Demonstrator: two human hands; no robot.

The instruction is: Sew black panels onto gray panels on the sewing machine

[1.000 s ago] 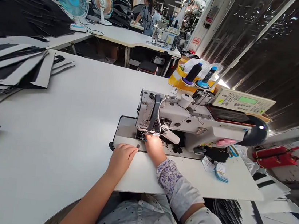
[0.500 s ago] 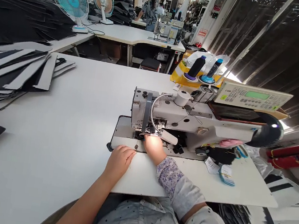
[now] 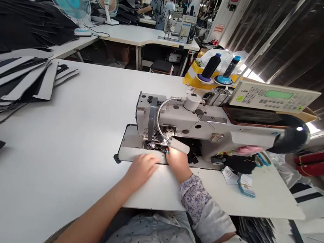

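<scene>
Head view: sewing machine (image 3: pixel 206 124) on white table (image 3: pixel 92 148), presumably heavy, rigid, best grasped by its arm (image 3: pixel 184 119); left hand (image 3: pixel 142 168) half-curled, right hand (image 3: pixel 178 164) partly hidden by the lamp (image 3: pixel 179 145), any hold indiscernible from here.

Leftward, my left hand (image 3: pixel 141 170) has free passage over the white tabletop (image 3: pixel 87 147) up to the stacked pieces (image 3: pixel 46 82). Ahead, the sewing machine (image 3: pixel 192 121) blocks me; its grey cylinder (image 3: pixel 179 145) hangs close above my right hand (image 3: pixel 179 165), its column (image 3: pixel 208 147) barring the underside rightward.
</scene>
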